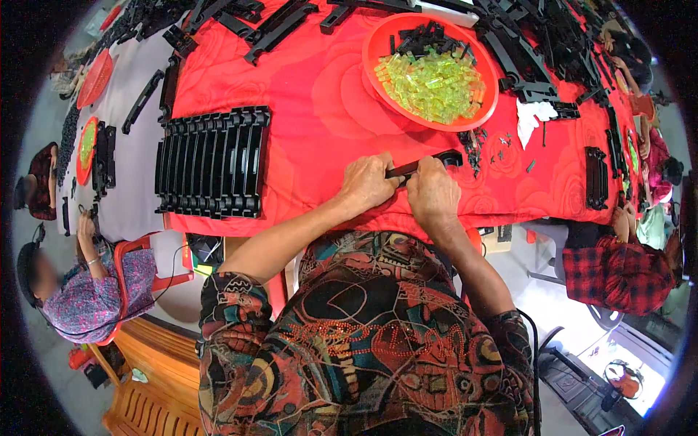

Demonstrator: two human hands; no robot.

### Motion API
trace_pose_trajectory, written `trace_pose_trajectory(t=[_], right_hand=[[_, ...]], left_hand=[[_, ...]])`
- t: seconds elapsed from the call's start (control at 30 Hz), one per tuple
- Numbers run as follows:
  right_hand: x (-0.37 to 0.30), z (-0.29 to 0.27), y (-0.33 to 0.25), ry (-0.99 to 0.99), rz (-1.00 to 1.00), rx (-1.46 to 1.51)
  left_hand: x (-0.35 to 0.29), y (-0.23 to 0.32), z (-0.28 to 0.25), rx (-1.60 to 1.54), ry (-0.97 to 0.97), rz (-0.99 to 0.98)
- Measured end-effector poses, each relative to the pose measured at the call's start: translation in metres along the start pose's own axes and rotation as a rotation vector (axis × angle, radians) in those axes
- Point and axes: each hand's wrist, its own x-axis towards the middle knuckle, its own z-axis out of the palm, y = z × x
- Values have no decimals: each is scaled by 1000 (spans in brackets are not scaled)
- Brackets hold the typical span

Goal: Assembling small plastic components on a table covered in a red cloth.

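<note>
A long black plastic part (pixel 449 157) lies across both my hands just above the near part of the red cloth. My left hand (pixel 369 182) is closed around its left end. My right hand (pixel 434 192) is closed over its middle, and its curved far end sticks out to the right. The fingers hide much of the part, and I cannot make out whether a smaller piece is pinched there too. Left of my hands, several similar black plastic parts (pixel 211 163) lie side by side in a neat row.
Beyond my hands stands a red-orange basin (pixel 370 57) holding yellow-green translucent pieces (pixel 429 87) and small black pieces (pixel 429 38). Black scraps (pixel 474 149) and a crumpled white tissue (pixel 534 118) lie right of it. Black parts (pixel 520 58) pile up behind. Other people sit at both sides.
</note>
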Motion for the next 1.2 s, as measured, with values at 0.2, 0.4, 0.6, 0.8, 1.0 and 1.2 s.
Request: trace_pose_trajectory(t=[0.2,0.4,0.6,0.8,1.0,1.2], right_hand=[[1,9,9,52,11,-3],[-2,16,20,59,120,158],[-10,27,29,114,188,578],[-11,32,27,163,131,450],[-10,25,23,181,135,437],[-4,25,20,166,137,471]], left_hand=[[0,2,-3,-36,-14,-12],[-1,7,-5,23,-33,-2],[1,14,-8,89,-121,-16],[7,17,-10,184,-223,-36],[14,15,-13,137,-291,-29],[12,14,-17,24,-259,-80]])
